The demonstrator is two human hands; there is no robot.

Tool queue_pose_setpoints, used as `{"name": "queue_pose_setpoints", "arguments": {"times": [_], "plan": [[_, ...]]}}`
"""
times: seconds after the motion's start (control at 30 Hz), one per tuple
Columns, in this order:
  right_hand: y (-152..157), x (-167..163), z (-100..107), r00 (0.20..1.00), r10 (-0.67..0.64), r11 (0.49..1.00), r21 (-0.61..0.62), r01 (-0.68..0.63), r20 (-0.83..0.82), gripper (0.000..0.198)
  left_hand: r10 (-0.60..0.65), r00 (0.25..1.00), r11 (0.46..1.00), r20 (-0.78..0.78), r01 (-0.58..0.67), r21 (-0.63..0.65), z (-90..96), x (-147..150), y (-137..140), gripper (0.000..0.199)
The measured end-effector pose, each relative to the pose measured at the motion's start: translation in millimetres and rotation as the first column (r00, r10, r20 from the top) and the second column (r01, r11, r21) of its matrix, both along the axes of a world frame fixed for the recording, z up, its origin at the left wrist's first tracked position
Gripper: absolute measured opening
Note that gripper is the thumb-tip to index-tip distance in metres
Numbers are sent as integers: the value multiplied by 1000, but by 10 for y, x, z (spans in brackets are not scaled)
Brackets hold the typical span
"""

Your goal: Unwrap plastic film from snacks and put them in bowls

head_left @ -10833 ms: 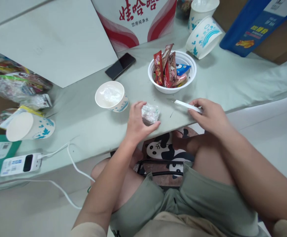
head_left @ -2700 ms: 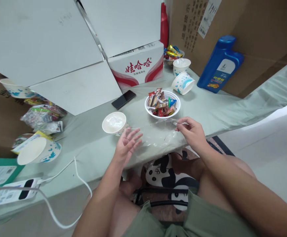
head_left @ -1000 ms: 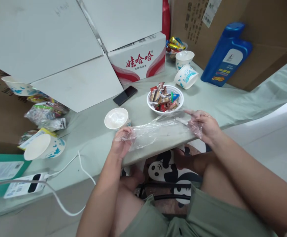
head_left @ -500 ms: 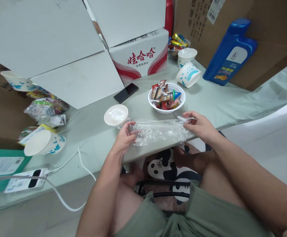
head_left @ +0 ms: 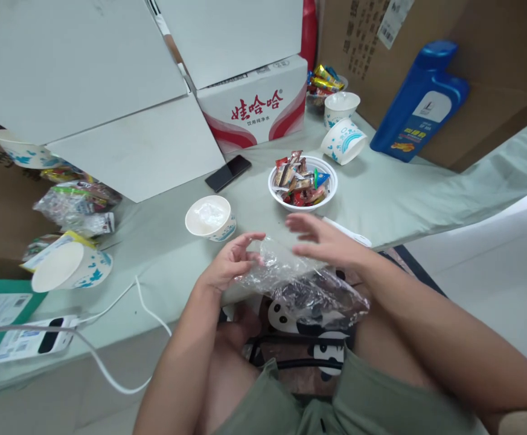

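Note:
A crumpled clear plastic bag [head_left: 308, 290] hangs over the table's front edge, above my lap. My left hand [head_left: 231, 263] pinches its left end between thumb and fingers. Over the upper part of the bag, my right hand [head_left: 324, 241] is held with fingers apart and slightly blurred, gripping nothing that I can see. Beyond that hand stands a white bowl [head_left: 334, 192] heaped with wrapped snacks [head_left: 299, 178]. To the left, near my left hand, is a paper cup [head_left: 227, 226] with clear plastic inside. A white plastic utensil [head_left: 351, 232] lies by my right wrist.
Behind are a black phone [head_left: 227, 173], a white and red carton [head_left: 256, 112], two paper cups [head_left: 342, 142] and a blue bottle [head_left: 419, 109]. At left sit another paper cup [head_left: 70, 266], packaged snacks [head_left: 77, 205], and a power strip [head_left: 37, 341] with a white cable.
My right hand has let go of the bag and the white utensil, which now lies on the table. The bag's right part has dropped towards my lap.

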State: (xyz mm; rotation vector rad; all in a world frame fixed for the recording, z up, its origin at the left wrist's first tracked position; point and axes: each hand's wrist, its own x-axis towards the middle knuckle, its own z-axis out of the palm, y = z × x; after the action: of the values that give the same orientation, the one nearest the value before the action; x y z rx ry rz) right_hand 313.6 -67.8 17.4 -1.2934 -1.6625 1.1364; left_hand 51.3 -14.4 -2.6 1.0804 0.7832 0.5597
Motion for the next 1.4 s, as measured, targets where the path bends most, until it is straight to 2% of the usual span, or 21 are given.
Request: {"name": "queue_pose_setpoints", "arguments": {"times": [0.03, 0.07, 0.1, 0.13, 0.17, 0.23, 0.3, 0.4, 0.5, 0.6, 0.73, 0.87, 0.93, 1.03, 1.1, 1.17, 1.27, 1.33, 1.4], "plan": [[43, -83, -22, 991, 129, 984, -121, -132, -34, 33, -8, 1000, 1000, 12, 8, 14, 3, 0, 6, 60], [77, -148, -48, 972, 225, 946, -224, -234, -64, 27, 9, 1000, 999, 27, -9, 31, 6, -1, 14, 63], [99, -192, -73, 956, 277, 908, -301, -292, -93, 18, 47, 998, 998, 47, -49, 44, 7, -1, 22, 67], [111, -217, -91, 954, 275, 887, -350, -300, -122, 9, 100, 992, 994, 73, -104, 43, 5, 1, 28, 70], [114, -225, -102, 963, 220, 888, -376, -264, -155, 3, 157, 982, 987, 105, -160, 25, 1, 9, 28, 72], [108, -212, -104, 972, 9, 916, -389, -102, -236, 2, 224, 960, 974, 166, -218, -54, -15, 58, 4, 69], [103, -193, -94, 937, -178, 912, -408, 42, -302, 6, 200, 958, 976, 206, -176, -132, -39, 164, -51, 69], [111, -198, -93, 896, -290, 895, -426, 131, -335, 11, 102, 985, 985, 136, -81, -152, -69, 375, -139, 69], [122, -205, -99, 902, -293, 896, -421, 142, -318, 14, 148, 988, 986, -49, -151, -71, -84, 508, -160, 50], [114, -172, -94, 937, -222, 897, -432, 89, -268, 22, 208, 971, 977, -119, -212, -23, -85, 499, -123, 45], [84, -125, -99, 963, -122, 905, -425, 9, -240, 20, 188, 975, 982, -117, -190, -7, -72, 414, -106, 45], [80, -121, -125, 923, -160, 923, -385, 14, -349, 22, 249, 965, 966, -86, -254, -57, -32, 385, -124, 41], [86, -111, -133, 887, -217, 928, -367, 58, -408, 14, 283, 957, 951, -64, -289, -108, -1, 375, -118, 33], [94, -62, -136, 857, -233, 934, -353, 64, -460, 11, 236, 972, 963, -6, -234, -134, 34, 347, -89, 23], [97, -18, -142, 854, -186, 940, -342, 11, -486, 18, 177, 984, 978, 24, -174, -113, 26, 331, -67, 28], [101, 18, -159, 876, -154, 945, -327, -4, -456, 35, 161, 987, 985, -19, -162, -63, -19, 328, -45, 42], [100, 40, -190, 954, -195, 949, -288, 126, -227, 62, 212, 963, 975, -169, -197, 98, -134, 346, -22, 47], [91, 37, -200, 976, -216, 947, -249, 202, -30, 60, 243, 940, 957, -237, -192, 220, -202, 356, -18, 42], [78, 23, -201, 975, -197, 952, -218, 216, 107, 47, 258, 933, 942, -253, -184, 280, -236, 357, -26, 37]]}}
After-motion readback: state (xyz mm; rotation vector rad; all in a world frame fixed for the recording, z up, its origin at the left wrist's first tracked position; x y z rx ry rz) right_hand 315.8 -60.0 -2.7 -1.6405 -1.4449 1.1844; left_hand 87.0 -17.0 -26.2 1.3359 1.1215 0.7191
